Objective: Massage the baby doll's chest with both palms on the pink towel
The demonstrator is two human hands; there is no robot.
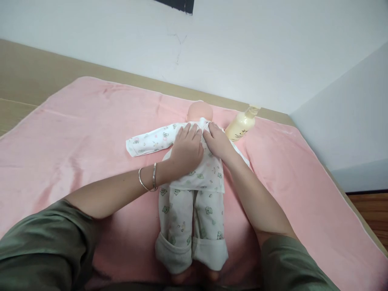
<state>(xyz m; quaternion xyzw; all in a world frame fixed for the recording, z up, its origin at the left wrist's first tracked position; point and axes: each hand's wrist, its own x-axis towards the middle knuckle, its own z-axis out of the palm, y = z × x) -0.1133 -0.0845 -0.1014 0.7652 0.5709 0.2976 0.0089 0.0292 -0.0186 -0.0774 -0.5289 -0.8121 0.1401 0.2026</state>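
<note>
Two hands are shown in the head view: the left hand (185, 150) and the right hand (218, 142) are laid near each other on the printed top (212, 167) of a doll (197, 185), placed at the frame's centre on a pink cloth (303, 182). In each, the grip is flat, clamped on nothing. Top and trousers (209, 216) appear already put on; what remains undone cannot be judged. A bottle (241, 126), touched by neither hand, is seen tilted right of centre.

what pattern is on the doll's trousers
White trousers with small, mostly green prints, shown in the head view.
</note>
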